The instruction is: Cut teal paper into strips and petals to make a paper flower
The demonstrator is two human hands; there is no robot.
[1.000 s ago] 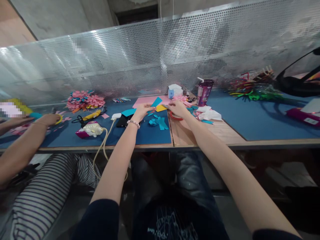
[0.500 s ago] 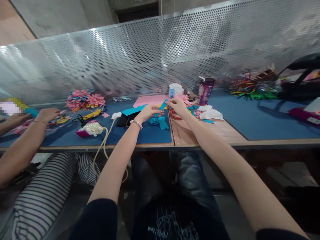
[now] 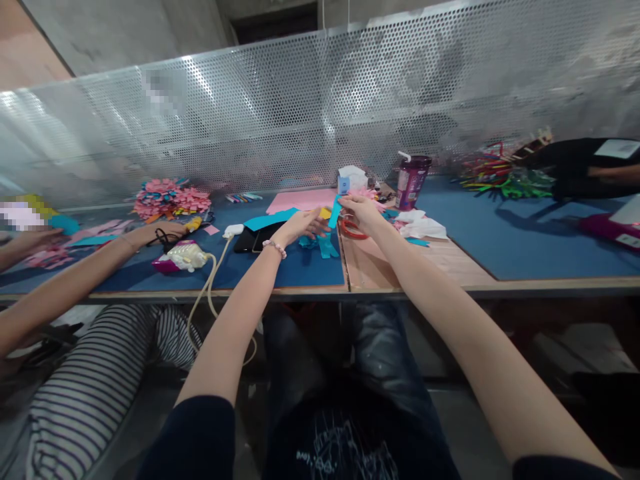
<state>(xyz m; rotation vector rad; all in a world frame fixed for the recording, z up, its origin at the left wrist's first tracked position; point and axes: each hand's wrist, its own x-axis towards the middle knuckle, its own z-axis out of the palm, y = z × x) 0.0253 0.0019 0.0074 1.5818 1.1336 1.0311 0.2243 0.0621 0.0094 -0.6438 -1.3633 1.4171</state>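
Note:
A short bright-blue paper strip hangs from the fingertips of my right hand, which is closed in a pinch on its top end. My left hand, with a beaded bracelet at the wrist, hovers just to the left, its fingers loosely apart and nothing visible in them. Below its fingertips lie crumpled blue paper pieces. A small yellow piece shows between the two hands. Red-handled scissors rest under my right hand. Behind my left hand, a longer blue strip lies across a dark phone.
A purple cup with a straw stands behind white tissues. Pink paper lies at the back. On the left are a pink paper bundle, a cream-and-purple device with a cord, and a co-worker's hand at a yellow tool.
The blue strip has swung upright in my right hand and come away from my left, whose fingers have loosened. The co-worker's hand has reached right to the yellow tool. A black object at far right has shifted.

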